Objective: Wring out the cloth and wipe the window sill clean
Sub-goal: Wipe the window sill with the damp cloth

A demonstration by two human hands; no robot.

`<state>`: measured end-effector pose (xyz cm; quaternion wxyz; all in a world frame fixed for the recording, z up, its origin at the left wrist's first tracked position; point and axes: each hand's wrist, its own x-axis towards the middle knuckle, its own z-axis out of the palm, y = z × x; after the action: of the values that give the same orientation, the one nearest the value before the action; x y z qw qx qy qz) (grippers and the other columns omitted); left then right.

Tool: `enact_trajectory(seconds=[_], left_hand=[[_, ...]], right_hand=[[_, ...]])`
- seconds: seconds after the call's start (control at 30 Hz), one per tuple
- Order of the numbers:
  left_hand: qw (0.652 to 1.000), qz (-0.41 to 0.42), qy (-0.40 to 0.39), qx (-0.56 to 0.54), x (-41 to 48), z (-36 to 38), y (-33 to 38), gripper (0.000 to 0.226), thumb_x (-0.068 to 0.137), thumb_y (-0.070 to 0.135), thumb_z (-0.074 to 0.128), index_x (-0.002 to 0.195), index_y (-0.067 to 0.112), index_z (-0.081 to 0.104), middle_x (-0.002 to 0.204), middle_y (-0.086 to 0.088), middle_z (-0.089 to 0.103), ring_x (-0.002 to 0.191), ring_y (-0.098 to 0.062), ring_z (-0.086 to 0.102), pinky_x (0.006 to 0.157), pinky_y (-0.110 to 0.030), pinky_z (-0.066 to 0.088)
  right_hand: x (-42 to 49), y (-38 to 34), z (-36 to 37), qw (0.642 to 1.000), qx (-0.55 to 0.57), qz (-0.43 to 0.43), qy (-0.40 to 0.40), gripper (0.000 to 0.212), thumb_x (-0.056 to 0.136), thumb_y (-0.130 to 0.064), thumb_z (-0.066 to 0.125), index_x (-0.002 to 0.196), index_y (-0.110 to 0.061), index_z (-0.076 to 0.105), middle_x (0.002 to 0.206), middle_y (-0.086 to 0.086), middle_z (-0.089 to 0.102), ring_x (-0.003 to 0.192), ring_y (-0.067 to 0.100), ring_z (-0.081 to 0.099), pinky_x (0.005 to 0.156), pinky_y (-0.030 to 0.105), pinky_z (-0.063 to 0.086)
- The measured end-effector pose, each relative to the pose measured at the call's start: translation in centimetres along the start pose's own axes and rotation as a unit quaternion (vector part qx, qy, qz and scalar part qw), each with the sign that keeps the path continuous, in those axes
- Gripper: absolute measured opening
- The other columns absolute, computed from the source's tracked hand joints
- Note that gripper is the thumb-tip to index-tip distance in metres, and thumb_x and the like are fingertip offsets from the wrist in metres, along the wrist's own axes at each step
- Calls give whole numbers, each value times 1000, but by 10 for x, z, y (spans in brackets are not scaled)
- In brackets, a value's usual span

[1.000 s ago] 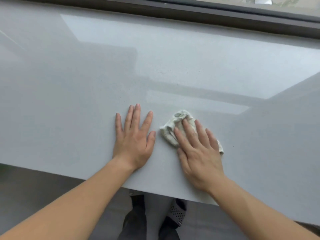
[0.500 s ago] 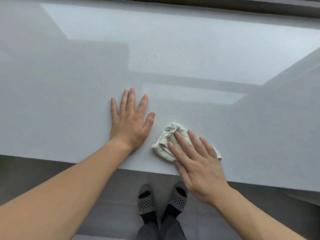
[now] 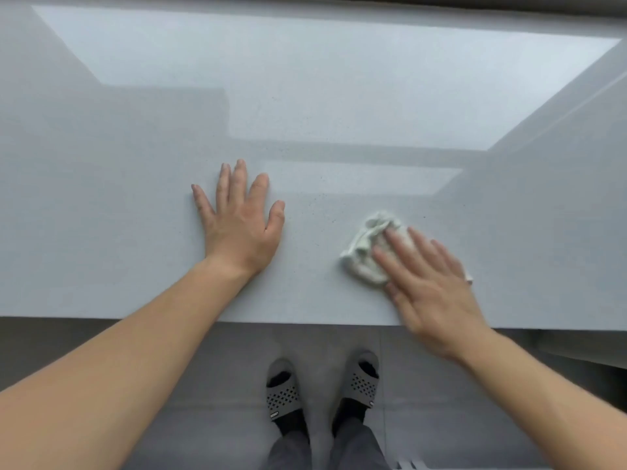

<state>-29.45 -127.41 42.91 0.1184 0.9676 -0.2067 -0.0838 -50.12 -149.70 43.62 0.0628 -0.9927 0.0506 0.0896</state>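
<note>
Pressing flat on the crumpled white cloth [image 3: 369, 247] at four o'clock on the window sill [image 3: 135, 232], the right hand [image 3: 431, 290] is lying fingers extended and blurred; the left hand [image 3: 239, 225] is resting spread, palm down, near centre, well apart

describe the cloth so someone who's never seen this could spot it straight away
Start at the wide pale grey window sill that fills most of the view. Near its front edge, to the right of centre, the right hand lies flat with its fingers on the cloth. It is a small crumpled off-white rag, the only soft, wrinkled thing there; the left hand rests bare on the sill.
</note>
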Motion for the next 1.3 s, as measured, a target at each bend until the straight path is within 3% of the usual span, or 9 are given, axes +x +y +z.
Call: enact_trajectory(seconds=[0.13, 0.2, 0.4, 0.63, 0.8, 0.87, 1.07, 1.23, 1.3], left_hand=[[995, 56, 17, -81, 14, 4, 31, 63, 94, 45, 30, 152, 19, 34, 167, -6, 11, 154, -21, 1, 122, -45, -10], [991, 50, 12, -123, 28, 8, 52, 63, 94, 44, 31, 152, 20, 33, 167, -5, 10, 154, -20, 2, 122, -43, -8], [999, 14, -14, 38, 44, 23, 74, 65, 97, 51, 16, 158, 27, 11, 168, -2, -3, 153, -21, -10, 121, -53, -8], [999, 2, -4, 43, 43, 22, 77, 73, 98, 53, 20, 158, 22, -9, 166, -6, -16, 151, -18, -18, 122, -50, -9], [998, -7, -21, 62, 44, 20, 79, 74, 97, 55, 16, 159, 18, -1, 167, -4, -13, 151, -16, -19, 122, -50, -7], [998, -9, -23, 64, 44, 20, 80, 74, 96, 55, 16, 159, 19, 1, 167, -4, -12, 151, -16, -18, 122, -50, -6], [997, -15, -26, 65, 43, 19, 81, 73, 97, 55, 15, 159, 20, -1, 167, -3, -13, 151, -15, -20, 122, -50, -4], [999, -7, -13, 48, 46, 20, 81, 74, 96, 54, 23, 159, 18, 12, 168, -5, -2, 153, -17, -10, 122, -52, -1], [1000, -4, -4, 22, 47, 21, 79, 74, 94, 54, 27, 158, 18, 17, 168, -5, 2, 153, -17, -7, 122, -51, -1]], right_hand=[[43, 34, -11, 962, 76, 258, 52, 59, 99, -48, 16, 157, -40, 16, 167, -8, 6, 153, 23, 5, 120, 46, 9], [46, 8, -7, 953, 66, 287, 74, 59, 99, -44, 21, 157, -35, 20, 167, -4, 12, 153, 27, 8, 118, 49, 13], [21, 12, -4, 999, 27, -16, 20, 53, 101, -40, 31, 154, -37, 30, 165, -6, 21, 153, 25, 12, 120, 47, 15], [158, 58, -34, 971, 86, 217, 48, 53, 104, -39, 20, 157, -40, 13, 167, -9, 0, 153, 21, -7, 122, 43, -3], [132, 52, -29, 998, 23, -50, 17, 53, 103, -44, 25, 156, -40, 21, 166, -9, 12, 154, 23, 4, 122, 43, 5], [157, 90, -39, 997, 20, -76, 16, 52, 102, -46, 25, 155, -42, 25, 165, -12, 15, 154, 22, 9, 122, 43, 8], [227, 94, -50, 982, 72, 165, 54, 57, 101, -41, 25, 157, -37, 16, 168, -6, 4, 154, 26, -1, 122, 48, 3], [181, 67, -36, 995, 28, -98, 21, 55, 101, -46, 28, 155, -38, 25, 166, -8, 16, 154, 25, 9, 122, 46, 10], [206, 96, -44, 991, 14, -129, 13, 55, 100, -48, 27, 155, -40, 27, 165, -10, 17, 153, 25, 13, 121, 44, 12]])
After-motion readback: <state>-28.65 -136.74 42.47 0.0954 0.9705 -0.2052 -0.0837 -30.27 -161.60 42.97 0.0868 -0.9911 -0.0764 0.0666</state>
